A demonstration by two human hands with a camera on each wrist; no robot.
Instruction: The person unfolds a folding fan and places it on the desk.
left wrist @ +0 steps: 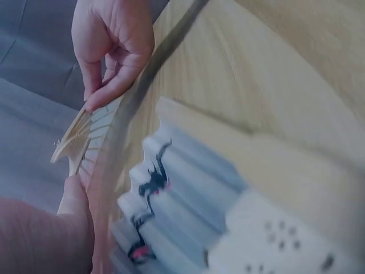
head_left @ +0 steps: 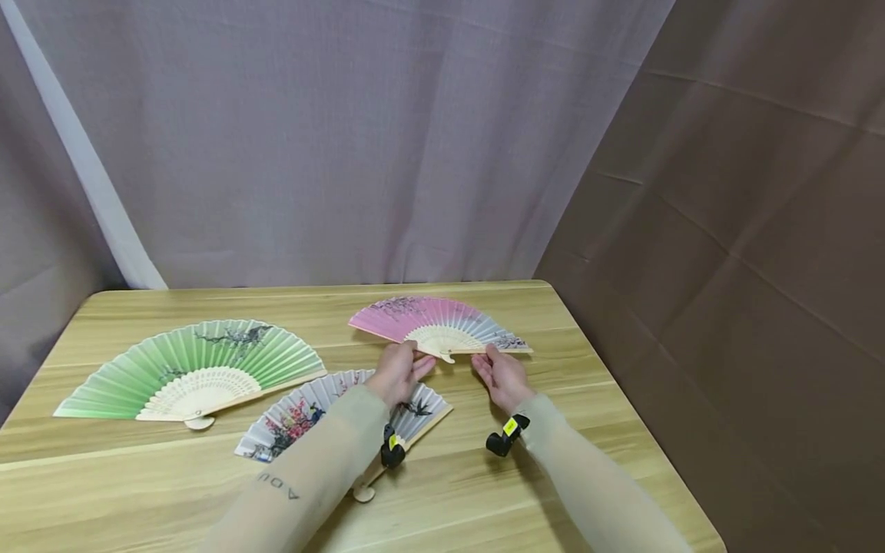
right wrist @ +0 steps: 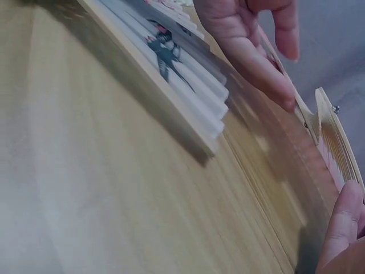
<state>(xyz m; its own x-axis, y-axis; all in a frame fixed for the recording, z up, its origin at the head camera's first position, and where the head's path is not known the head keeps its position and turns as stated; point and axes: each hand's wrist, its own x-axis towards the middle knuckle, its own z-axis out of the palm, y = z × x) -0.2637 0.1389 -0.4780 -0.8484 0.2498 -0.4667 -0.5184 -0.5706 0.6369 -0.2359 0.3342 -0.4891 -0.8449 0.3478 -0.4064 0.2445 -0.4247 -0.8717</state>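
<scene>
A spread pink folding fan [head_left: 415,311], fading to pale blue on its right side, is held near the far edge of the table. My left hand [head_left: 397,372] grips its left outer rib, just left of the pivot. On the other side, my right hand [head_left: 501,376] pinches the right outer rib between thumb and fingers. In the left wrist view the fan's ribs [left wrist: 80,140] stand between both hands. Under my left forearm lies an open grey-white folding fan [head_left: 297,415] with red blossoms and a dark bird, partly hidden by the sleeve.
An open green folding fan [head_left: 283,357] lies at the left of the wooden table [head_left: 104,491]. Grey curtain [head_left: 332,153] hangs behind the table, and a brown cloth wall [head_left: 747,230] stands along the right side. Each wrist carries a small black camera [head_left: 508,436].
</scene>
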